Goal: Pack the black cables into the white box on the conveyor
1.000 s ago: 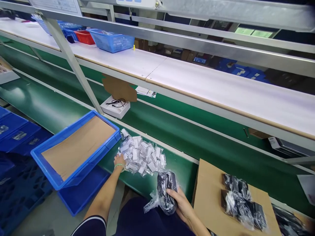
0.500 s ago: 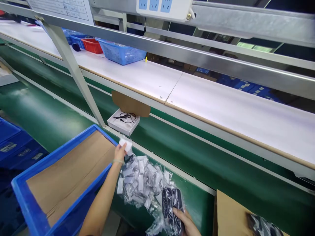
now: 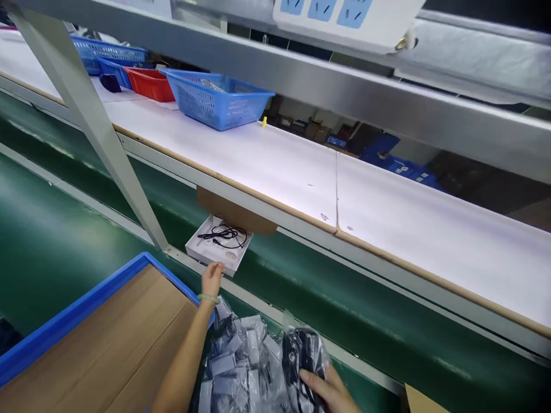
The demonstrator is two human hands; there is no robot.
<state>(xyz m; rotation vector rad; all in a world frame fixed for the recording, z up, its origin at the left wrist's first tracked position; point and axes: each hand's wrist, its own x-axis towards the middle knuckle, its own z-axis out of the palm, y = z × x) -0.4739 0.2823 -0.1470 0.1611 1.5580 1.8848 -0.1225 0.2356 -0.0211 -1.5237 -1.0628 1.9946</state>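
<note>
We see our left hand (image 3: 212, 279) stretched forward to the white box (image 3: 218, 244), an open shallow tray with a black cable (image 3: 224, 234) coiled inside. It sits on the green belt (image 3: 327, 298), partly under the edge of the white shelf (image 3: 275, 160). The left fingers (image 3: 217, 269) are curled against the near edge of the box. Whether they have closed on it, or carry something small, we cannot tell from this angle, since the back of the hand hides the fingertips.

Our right hand (image 3: 327, 390) is low in the view, closed around a black item in a clear plastic bag (image 3: 301, 355), with the fingers wrapped over its lower end. Just beside it, on the table edge, lies a pile of small white packets (image 3: 241, 361) in clear bags. Left of those is a blue crate (image 3: 86, 312) with a brown cardboard sheet (image 3: 107, 350) lying in it.

We judge the step in hand to be filling the white box, with the left hand at the box and the bagged item held ready. The next move would call for a steady hold on the box edge and a clear path over the pile for the right hand. Further off, blue and red baskets (image 3: 215, 97) stand on the shelf.
</note>
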